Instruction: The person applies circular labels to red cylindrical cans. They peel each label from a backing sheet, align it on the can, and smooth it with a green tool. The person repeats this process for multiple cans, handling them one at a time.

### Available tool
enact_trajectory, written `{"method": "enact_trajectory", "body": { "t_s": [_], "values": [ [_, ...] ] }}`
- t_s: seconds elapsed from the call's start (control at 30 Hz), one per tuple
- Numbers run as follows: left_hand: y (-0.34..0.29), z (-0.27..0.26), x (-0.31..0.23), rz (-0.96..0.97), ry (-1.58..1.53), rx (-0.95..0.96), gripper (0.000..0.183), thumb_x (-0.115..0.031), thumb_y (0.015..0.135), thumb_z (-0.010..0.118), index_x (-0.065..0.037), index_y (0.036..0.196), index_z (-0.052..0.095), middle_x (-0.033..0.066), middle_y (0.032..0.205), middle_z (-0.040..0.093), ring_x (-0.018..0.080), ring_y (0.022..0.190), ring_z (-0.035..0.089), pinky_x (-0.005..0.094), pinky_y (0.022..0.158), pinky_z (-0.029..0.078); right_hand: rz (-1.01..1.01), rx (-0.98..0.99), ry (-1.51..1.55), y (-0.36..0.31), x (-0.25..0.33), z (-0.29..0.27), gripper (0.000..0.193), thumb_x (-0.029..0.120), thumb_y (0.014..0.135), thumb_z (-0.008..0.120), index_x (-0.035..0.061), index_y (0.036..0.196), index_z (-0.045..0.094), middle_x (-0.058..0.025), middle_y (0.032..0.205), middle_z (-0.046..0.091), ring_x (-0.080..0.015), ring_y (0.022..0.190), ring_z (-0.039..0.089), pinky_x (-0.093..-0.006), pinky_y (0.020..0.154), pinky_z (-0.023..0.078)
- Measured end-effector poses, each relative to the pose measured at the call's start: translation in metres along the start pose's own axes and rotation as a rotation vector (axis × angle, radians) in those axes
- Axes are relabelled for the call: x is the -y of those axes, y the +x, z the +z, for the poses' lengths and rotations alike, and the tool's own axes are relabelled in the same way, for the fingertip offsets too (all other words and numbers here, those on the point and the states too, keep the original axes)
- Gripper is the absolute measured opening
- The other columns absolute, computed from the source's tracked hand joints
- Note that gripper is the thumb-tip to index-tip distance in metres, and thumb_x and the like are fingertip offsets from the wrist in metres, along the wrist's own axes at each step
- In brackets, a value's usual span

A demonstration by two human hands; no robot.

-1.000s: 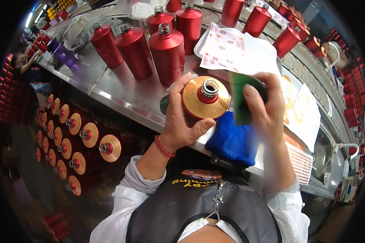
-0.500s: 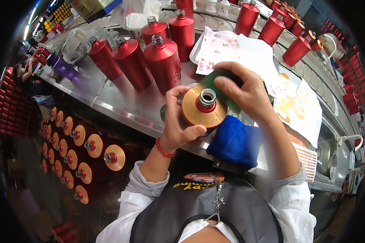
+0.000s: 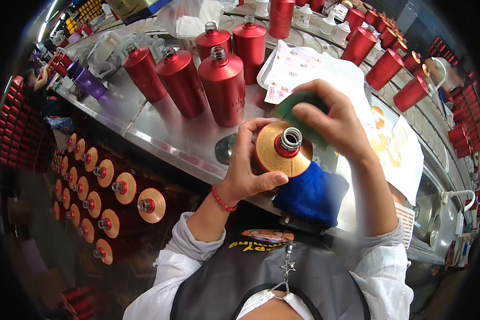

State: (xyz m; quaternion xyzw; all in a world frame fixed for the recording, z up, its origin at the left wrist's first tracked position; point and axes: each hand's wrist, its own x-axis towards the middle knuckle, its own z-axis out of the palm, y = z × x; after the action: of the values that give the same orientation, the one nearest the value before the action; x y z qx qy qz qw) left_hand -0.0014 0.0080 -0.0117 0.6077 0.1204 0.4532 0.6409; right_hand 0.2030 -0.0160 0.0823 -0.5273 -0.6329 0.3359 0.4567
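Note:
A red bottle with a gold ring-shaped label [image 3: 272, 156] on its shoulder and an uncapped glass neck is tilted toward me. My left hand [image 3: 245, 162] wraps round its side, the thumb near the label's lower edge. In my right hand [image 3: 330, 114] is a dark green flat piece [image 3: 298, 101], blurred, held against or just over the far right of the label; whether it touches cannot be seen. A blue plush cushion [image 3: 312, 194] lies just below the bottle at the counter's edge. Close beyond my hands stand several plain red bottles [image 3: 221, 90].
Gold label rings [image 3: 378, 141] lie on white sheets at right, near a printed pink-and-white sheet [image 3: 290, 69]. A slatted conveyor [image 3: 442, 133] carries red bottles behind. Several gold-labelled bottles [image 3: 125, 188] stand lower left. A purple bottle [image 3: 85, 80] lies leaning at the far left.
The held bottle has shifted slightly right and down in the picture, along with both hands. My right hand still moves the green piece by the label. The conveyor's bottles have shifted.

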Motion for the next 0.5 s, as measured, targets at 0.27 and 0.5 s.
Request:
{"method": "enact_trajectory", "body": {
  "t_s": [0.27, 0.5],
  "values": [
    [0.005, 0.000, -0.001, -0.079, -0.163, 0.062, 0.097, -0.033, 0.071, 0.090, -0.001, 0.142, 0.032, 0.0115, 0.131, 0.052, 0.0189, 0.123, 0.051, 0.0351, 0.107, 0.041, -0.029, -0.046, -0.254, 0.015, -0.007, 0.000, 0.026, 0.016, 0.088, 0.072, 0.0008, 0.109, 0.067, -0.0057, 0.096, 0.068, -0.0133, 0.091, 0.062, -0.0291, 0.084, 0.050],
    [0.000, -0.019, -0.013, 0.042, 0.351, 0.095, 0.112, -0.058, 0.073, 0.082, 0.003, 0.150, 0.029, 0.0199, 0.144, 0.045, 0.0271, 0.135, 0.044, 0.0392, 0.114, 0.032, 0.049, -0.012, -0.055, 0.003, -0.004, 0.003, 0.026, 0.014, 0.089, 0.070, -0.0018, 0.108, 0.065, -0.0065, 0.097, 0.069, -0.0140, 0.090, 0.063, -0.0281, 0.084, 0.051]
  ]
}}
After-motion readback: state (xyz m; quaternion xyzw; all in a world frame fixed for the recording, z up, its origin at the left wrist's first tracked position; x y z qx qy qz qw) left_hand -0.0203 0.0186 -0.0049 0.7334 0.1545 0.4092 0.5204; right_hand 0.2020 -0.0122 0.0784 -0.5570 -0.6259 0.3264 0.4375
